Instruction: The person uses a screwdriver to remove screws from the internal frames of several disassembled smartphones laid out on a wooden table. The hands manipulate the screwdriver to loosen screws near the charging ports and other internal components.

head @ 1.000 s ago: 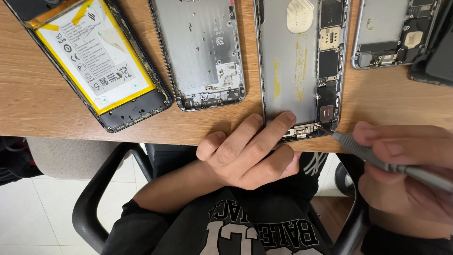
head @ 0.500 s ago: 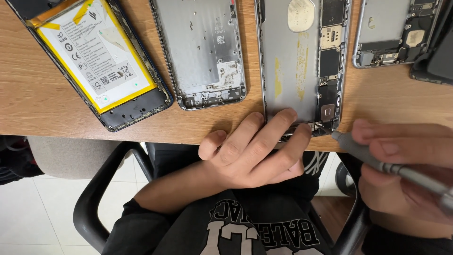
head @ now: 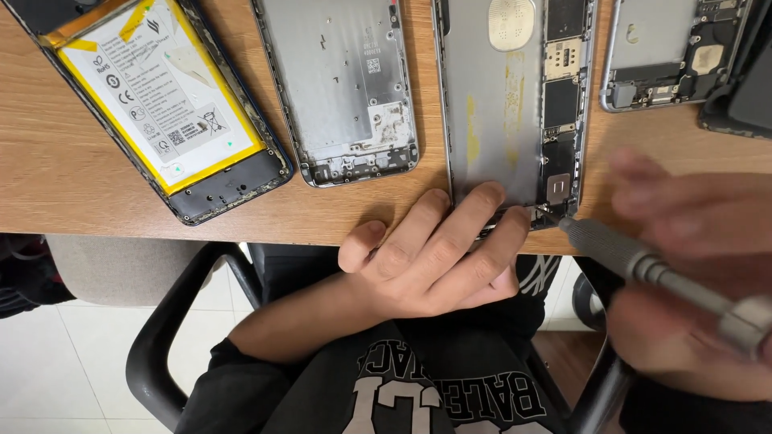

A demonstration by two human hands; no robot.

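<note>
Two hands work: left hand (head: 430, 261), fingers pressed together, pins the opened phone (head: 515, 104); blurred right hand (head: 691, 281) pinches a screwdriver (head: 643, 261).

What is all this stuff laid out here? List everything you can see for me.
Opened phone with battery: one, dark frame, yellow-edged white battery, far left of table.
Empty phone shell: one, silver-grey, left of centre.
Held phone shell: one, grey with circuit boards, centre, lower end at the table's edge.
Fourth phone shell: one, silver, top right.
Dark object: one, black, far right, cut off.
Table: one, light wood.
Chair: one, black arms, grey seat, below.
Screwdriver: one, grey metal, tip at held shell's lower end.
Left hand: pressing that shell's lower end.
Right hand: blurred, gripping the screwdriver.
</note>
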